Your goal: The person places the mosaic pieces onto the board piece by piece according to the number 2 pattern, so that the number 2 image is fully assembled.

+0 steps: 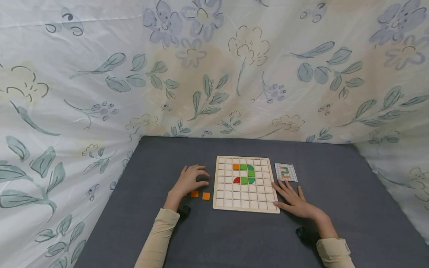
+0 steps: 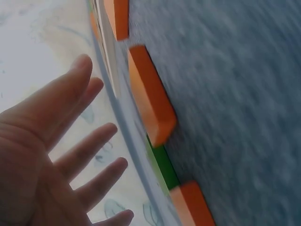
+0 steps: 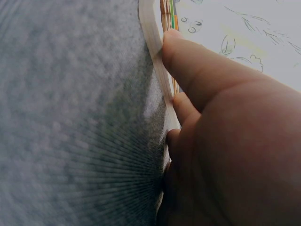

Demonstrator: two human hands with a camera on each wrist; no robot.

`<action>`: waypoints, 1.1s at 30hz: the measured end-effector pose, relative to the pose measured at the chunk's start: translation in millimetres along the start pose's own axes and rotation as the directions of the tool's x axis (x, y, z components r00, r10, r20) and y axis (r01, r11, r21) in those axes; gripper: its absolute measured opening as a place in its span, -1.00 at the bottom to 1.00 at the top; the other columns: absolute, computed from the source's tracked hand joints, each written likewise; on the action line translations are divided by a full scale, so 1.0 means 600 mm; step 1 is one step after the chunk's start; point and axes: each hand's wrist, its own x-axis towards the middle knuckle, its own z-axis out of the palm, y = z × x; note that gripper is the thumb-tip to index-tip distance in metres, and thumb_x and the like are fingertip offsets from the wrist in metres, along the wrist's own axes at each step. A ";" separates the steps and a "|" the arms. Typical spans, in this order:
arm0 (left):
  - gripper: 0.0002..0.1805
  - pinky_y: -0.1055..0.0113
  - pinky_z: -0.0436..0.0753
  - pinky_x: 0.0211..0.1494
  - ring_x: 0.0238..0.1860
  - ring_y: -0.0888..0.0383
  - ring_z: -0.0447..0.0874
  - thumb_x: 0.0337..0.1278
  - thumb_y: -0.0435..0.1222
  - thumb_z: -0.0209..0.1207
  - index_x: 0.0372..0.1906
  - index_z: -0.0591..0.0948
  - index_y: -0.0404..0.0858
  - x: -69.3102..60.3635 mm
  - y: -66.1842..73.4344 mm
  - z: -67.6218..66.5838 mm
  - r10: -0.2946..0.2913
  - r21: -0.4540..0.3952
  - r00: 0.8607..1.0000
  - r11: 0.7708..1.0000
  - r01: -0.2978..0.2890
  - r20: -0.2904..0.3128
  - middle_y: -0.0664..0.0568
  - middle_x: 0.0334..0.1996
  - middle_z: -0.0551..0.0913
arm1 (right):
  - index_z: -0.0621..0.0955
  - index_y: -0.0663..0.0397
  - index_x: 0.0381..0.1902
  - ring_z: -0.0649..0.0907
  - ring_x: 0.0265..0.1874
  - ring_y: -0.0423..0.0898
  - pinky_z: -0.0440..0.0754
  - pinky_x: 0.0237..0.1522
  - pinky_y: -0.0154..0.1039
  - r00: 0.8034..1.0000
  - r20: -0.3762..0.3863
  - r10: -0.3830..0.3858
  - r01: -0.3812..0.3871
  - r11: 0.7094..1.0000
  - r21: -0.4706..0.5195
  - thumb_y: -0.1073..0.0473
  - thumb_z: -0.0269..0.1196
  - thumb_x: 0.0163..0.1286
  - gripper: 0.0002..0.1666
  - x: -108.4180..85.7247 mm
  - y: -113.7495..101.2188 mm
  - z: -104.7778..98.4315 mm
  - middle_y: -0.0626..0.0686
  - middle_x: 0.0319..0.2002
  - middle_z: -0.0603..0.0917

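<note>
The wooden grid board (image 1: 228, 199) carries an orange square (image 1: 236, 166), green squares and rounded green pieces (image 1: 251, 180), and a red rounded piece (image 1: 236, 180). Left of it, my left hand (image 1: 188, 180) hovers with fingers spread and nothing held. Near that hand lie two orange squares (image 1: 206, 196) (image 1: 194, 194); the left wrist view shows several orange pieces (image 2: 150, 96) and a green one (image 2: 162, 162) beside the fingers. My right hand (image 1: 296, 203) rests at the board's right edge, fingers extended; thumb and fingertips touch that edge in the right wrist view (image 3: 235, 127).
A small pattern card (image 1: 286, 172) with a coloured figure lies right of the board, just beyond my right fingertips. Dark cloth (image 1: 234, 238) covers the table. Flowered fabric (image 1: 214, 74) hangs behind and at both sides.
</note>
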 end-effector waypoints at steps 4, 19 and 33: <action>-0.68 -0.26 -0.06 0.39 0.35 -0.10 0.20 -0.01 -0.05 0.30 -0.09 0.67 0.04 -0.008 -0.009 -0.004 -0.023 0.008 1.000 1.000 0.023 -0.009 0.00 0.25 0.42 | 0.04 -0.03 0.46 -0.23 0.39 0.35 -0.53 0.16 0.44 1.000 -0.001 0.006 -0.006 1.000 -0.004 -0.08 0.11 0.36 -0.17 0.000 0.000 0.000 0.30 0.44 -0.14; -0.68 -0.31 -0.08 0.36 0.31 -0.14 0.23 -0.04 -0.06 0.32 -0.10 0.68 0.01 -0.031 -0.038 -0.026 -0.094 0.014 0.995 0.996 0.094 0.033 -0.04 0.24 0.43 | 0.04 0.01 0.46 -0.23 0.38 0.36 -0.53 0.15 0.45 1.000 -0.002 -0.011 0.011 1.000 0.009 -0.05 0.11 0.36 -0.17 -0.002 -0.003 -0.001 0.33 0.44 -0.15; -0.72 -0.33 -0.03 0.33 0.32 -0.22 0.19 -0.11 -0.11 0.37 -0.19 0.70 -0.01 -0.043 -0.050 -0.043 -0.129 0.032 0.987 0.991 0.126 0.098 -0.10 0.24 0.41 | 0.05 0.02 0.46 -0.23 0.39 0.35 -0.53 0.14 0.46 1.000 0.003 0.000 0.000 1.000 0.001 -0.05 0.11 0.36 -0.17 -0.002 -0.006 -0.002 0.33 0.44 -0.14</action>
